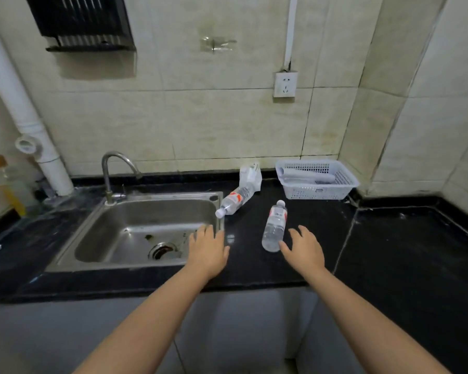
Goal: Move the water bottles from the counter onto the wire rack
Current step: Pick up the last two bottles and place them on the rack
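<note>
Two clear water bottles with red-and-white labels lie on their sides on the black counter [389, 252]. One bottle [234, 202] rests by the sink's right rim, cap pointing left toward the basin. The other bottle [274, 226] lies further right, cap pointing away from me. My right hand [304, 249] hovers just right of this bottle's base, fingers spread, thumb close to it, holding nothing. My left hand [207, 248] is open over the sink's right edge, empty. A dark wire rack [84, 22] hangs on the wall at the upper left.
A steel sink [135, 233] with a curved tap [114, 171] fills the counter's left part. A white plastic basket [316, 179] stands at the back right, a crumpled clear bag [250, 175] beside it. A white drain pipe [19, 109] runs down the left wall. A socket [285, 84] is above.
</note>
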Available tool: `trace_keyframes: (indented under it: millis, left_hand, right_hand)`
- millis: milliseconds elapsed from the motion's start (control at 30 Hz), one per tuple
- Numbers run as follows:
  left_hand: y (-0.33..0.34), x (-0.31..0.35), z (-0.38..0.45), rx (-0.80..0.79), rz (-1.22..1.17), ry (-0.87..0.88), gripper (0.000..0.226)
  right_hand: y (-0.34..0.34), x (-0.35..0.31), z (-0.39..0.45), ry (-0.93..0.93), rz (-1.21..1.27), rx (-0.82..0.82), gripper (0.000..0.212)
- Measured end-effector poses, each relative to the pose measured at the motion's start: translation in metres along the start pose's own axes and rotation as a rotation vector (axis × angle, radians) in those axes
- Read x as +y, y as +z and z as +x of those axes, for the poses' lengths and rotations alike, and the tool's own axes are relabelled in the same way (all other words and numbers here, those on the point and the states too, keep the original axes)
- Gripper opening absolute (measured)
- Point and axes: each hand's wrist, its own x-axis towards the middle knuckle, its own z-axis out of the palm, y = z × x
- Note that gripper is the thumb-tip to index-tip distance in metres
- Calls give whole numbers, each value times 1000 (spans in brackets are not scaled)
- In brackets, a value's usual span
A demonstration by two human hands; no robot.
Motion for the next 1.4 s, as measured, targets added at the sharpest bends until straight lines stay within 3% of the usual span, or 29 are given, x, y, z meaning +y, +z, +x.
trace_keyframes:
  millis: [300, 467, 667, 800, 1067, 1167, 1233, 1333, 1400]
  left_hand:
    - [39, -30, 221, -74, -50, 79, 43]
    - [77, -24, 307, -100, -16, 162, 50]
    - [107, -1, 350, -166, -96, 153, 53]
    - [116, -9, 367, -218, -153, 122, 55]
    - [111, -13, 349, -277, -267, 230, 63]
    - [103, -13, 331, -356, -228, 487, 73]
    - [96, -6, 319, -468, -80, 729, 73]
    - [86, 29, 302, -568, 86, 1130, 58]
    - [87, 57, 290, -549, 93, 1350, 46]
  right_hand:
    - [53, -12, 177, 208, -24, -38, 46]
    - [92, -17, 232, 341, -16, -72, 45]
    - [117, -18, 264, 500, 65, -166, 68]
    - [123, -12, 268, 540, 58, -171, 71]
    - [110, 2, 261, 559, 189, -157, 61]
    - [93, 25, 233, 539, 143, -141, 61]
    - [80, 44, 211, 523, 79, -157, 60]
    - [65, 69, 183, 521, 28, -196, 59]
    - [58, 82, 172, 549, 25, -218, 57]
